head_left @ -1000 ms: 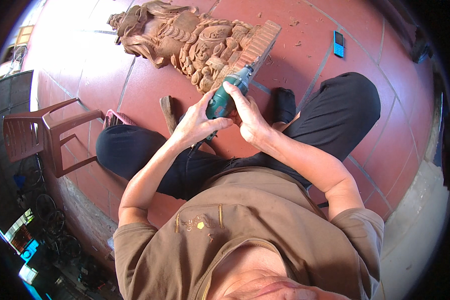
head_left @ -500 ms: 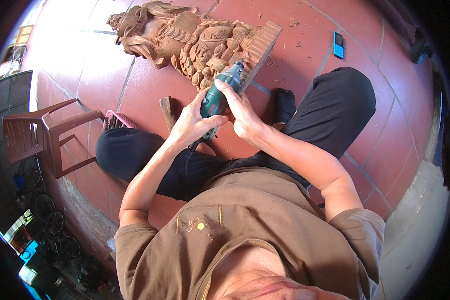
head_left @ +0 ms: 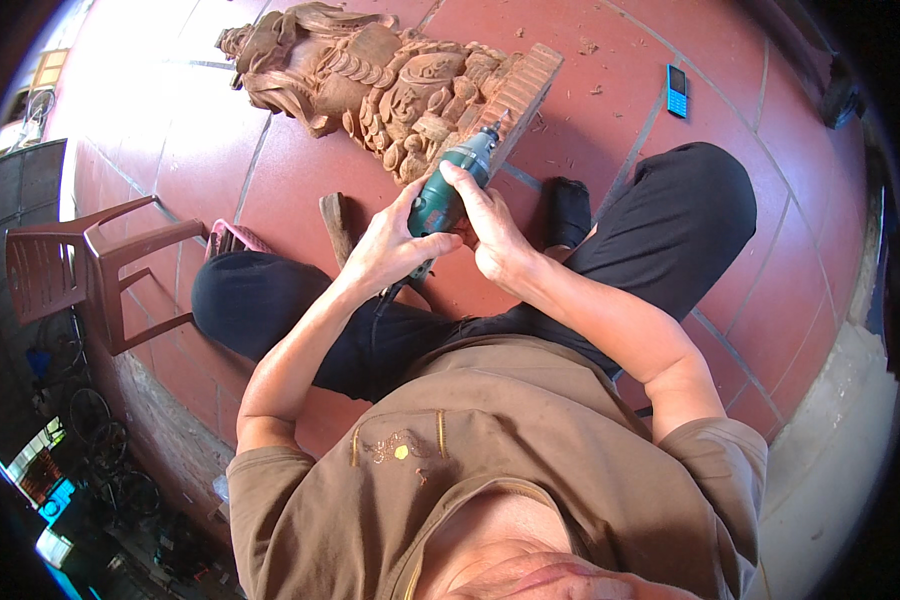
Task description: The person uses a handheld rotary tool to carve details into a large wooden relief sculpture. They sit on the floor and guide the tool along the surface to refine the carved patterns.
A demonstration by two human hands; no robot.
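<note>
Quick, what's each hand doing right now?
Left hand: closed around the green power tool.
Right hand: closed on the same tool, thumb on top.

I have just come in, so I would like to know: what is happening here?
A person seated on the tiled floor grips a green rotary tool with the left hand and right hand. Its tip is at the ridged base of a carved wooden figure lying on the floor; I cannot tell whether they touch. A blue phone lies to the right.
</note>
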